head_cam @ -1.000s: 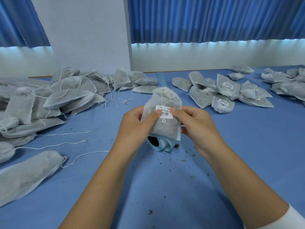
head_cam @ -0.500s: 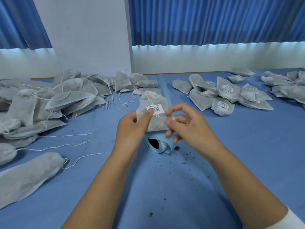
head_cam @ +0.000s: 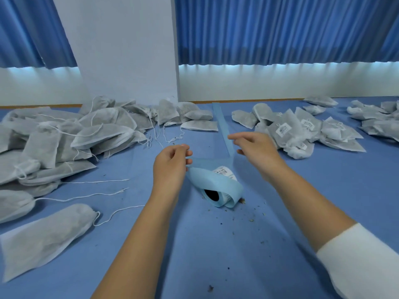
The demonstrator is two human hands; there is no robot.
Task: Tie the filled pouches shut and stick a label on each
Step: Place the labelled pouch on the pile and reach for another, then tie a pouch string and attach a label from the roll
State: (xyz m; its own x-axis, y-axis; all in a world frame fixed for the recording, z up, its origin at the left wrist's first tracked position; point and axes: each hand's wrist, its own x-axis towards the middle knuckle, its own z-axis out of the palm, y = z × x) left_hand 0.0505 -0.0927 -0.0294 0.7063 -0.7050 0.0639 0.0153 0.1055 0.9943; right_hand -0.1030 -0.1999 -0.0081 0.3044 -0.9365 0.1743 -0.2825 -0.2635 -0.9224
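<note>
Left hand [head_cam: 170, 165]: fingers loosely curled, thumb over them, nothing seen in its grasp; the fingertips sit right at the upper edge of the blue liner [head_cam: 216, 182], contact not resolvable. Right hand [head_cam: 257, 145]: empty, fingers slack and spread, index pointing toward the left hand, thumb below it, palm down. Label roll [head_cam: 212, 194] lies on its side on the table [head_cam: 280, 212] just below and between both hands, nearer the left; one printed label [head_cam: 223, 172] shows on it, beside the left knuckles. Liner tail runs away from the person, passing behind the right fingertips. Unlabelled pouches [head_cam: 64, 137], strings loose, heaped well out from the left hand; labelled pouches [head_cam: 302, 132] lie just beyond the right hand. Both forearms extended forward, converging above the roll; white sleeve [head_cam: 356, 255] on the right arm.
</note>
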